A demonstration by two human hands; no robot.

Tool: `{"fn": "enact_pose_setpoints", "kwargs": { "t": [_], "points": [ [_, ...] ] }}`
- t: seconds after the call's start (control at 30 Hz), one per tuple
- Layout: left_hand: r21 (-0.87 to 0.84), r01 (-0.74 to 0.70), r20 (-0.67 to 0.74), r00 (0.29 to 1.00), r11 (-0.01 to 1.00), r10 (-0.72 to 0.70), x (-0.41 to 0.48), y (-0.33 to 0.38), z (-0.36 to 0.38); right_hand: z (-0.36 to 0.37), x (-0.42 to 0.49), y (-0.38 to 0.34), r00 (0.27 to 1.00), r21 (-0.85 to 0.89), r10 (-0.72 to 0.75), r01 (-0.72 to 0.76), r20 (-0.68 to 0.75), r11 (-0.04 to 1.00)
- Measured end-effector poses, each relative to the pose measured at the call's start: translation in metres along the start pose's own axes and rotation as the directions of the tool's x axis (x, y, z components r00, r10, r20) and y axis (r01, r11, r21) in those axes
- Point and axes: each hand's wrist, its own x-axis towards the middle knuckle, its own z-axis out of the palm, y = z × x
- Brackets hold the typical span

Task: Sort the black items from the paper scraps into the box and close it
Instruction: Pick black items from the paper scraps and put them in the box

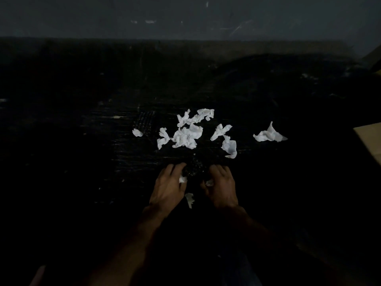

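The scene is very dark. Several crumpled white paper scraps [186, 135] lie scattered on a black surface [82, 153]. One scrap [270, 134] lies apart to the right. A black studded item [194, 168] sits between my hands, near the front of the pile. My left hand [169, 186] and my right hand [221, 185] close on its two sides, with small bits of paper under the fingers. Another black ribbed item [145, 121] lies at the left of the scraps. A cardboard box [370, 139] shows at the right edge.
A small paper scrap [189, 199] lies between my wrists. A grey wall [185, 17] rises behind the surface. Something brownish [374, 57] pokes in at the upper right corner. Much of the surroundings is too dark to make out.
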Motion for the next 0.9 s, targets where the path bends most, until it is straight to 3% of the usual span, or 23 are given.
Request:
{"fn": "enact_pose_setpoints", "kwargs": {
  "t": [0.17,0.3,0.47,0.6,0.77,0.9],
  "points": [
    [-0.008,0.052,0.005,0.999,0.999,-0.052,0.007,0.004,-0.003,-0.001,0.007,0.001,0.996,-0.076,-0.086,0.086,0.003,0.993],
    [-0.036,0.124,-0.076,0.989,0.992,-0.126,0.014,0.012,-0.014,-0.006,0.014,0.004,0.999,-0.091,-0.048,0.050,0.024,0.995],
    [-0.051,0.108,-0.107,0.988,0.993,-0.113,0.022,0.031,-0.024,-0.028,0.009,0.014,0.999,-0.007,0.007,-0.007,-0.032,1.000],
    [-0.011,0.009,-0.159,0.987,1.000,-0.011,0.044,0.058,-0.033,-0.064,0.015,0.023,0.992,-0.025,-0.003,0.000,-0.124,1.000],
    [-0.039,-0.152,-0.227,0.964,0.988,0.139,0.080,0.121,-0.040,-0.145,0.026,0.038,0.955,0.023,0.113,-0.111,-0.274,0.994],
    [-0.035,-0.281,-0.269,0.927,0.959,0.262,0.093,0.200,-0.043,-0.223,0.024,0.060,0.878,-0.001,0.036,-0.041,-0.477,0.999]
  ]
}}
